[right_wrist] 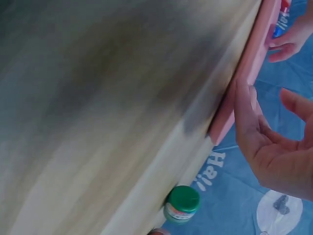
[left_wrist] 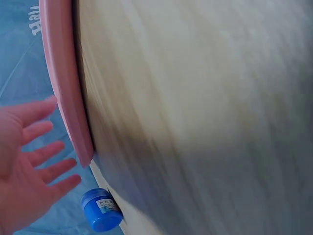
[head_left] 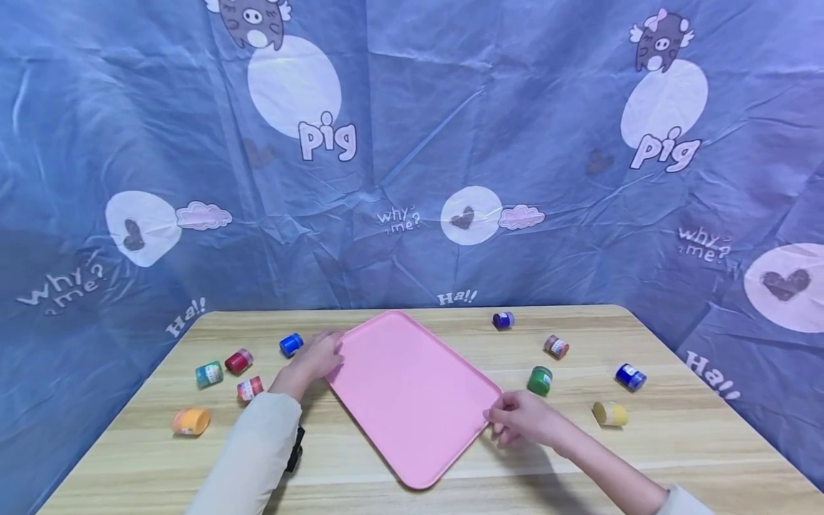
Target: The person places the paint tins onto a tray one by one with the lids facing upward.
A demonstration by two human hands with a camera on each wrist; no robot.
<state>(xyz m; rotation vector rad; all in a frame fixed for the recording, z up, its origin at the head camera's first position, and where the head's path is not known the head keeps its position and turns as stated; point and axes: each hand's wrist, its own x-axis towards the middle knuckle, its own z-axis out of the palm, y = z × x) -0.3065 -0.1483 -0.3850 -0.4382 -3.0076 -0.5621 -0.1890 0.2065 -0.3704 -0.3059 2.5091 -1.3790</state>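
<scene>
A pink rectangular tray (head_left: pixel 415 400) lies at an angle on the wooden table. My left hand (head_left: pixel 324 355) is at its far left edge, and in the left wrist view the fingers of that hand (left_wrist: pixel 34 166) are spread, with the thumb tip right at the pink rim (left_wrist: pixel 63 73). At the right corner is my right hand (head_left: pixel 524 417). From the right wrist, the same hand (right_wrist: pixel 276 147) has its forefinger against the tray's side (right_wrist: pixel 252 56) and its thumb held apart. Just beyond the left hand lies a blue paint jar (head_left: pixel 292 345); a green jar (head_left: pixel 540 380) is near the right hand.
On the left lie a teal jar (head_left: pixel 209 374), a dark red jar (head_left: pixel 239 361), a red jar (head_left: pixel 250 389) and an orange jar (head_left: pixel 191 421). Purple (head_left: pixel 503 320), brownish (head_left: pixel 556 347), dark blue (head_left: pixel 630 377) and yellow (head_left: pixel 610 413) jars lie right. A blue printed curtain (head_left: pixel 412 272) hangs behind.
</scene>
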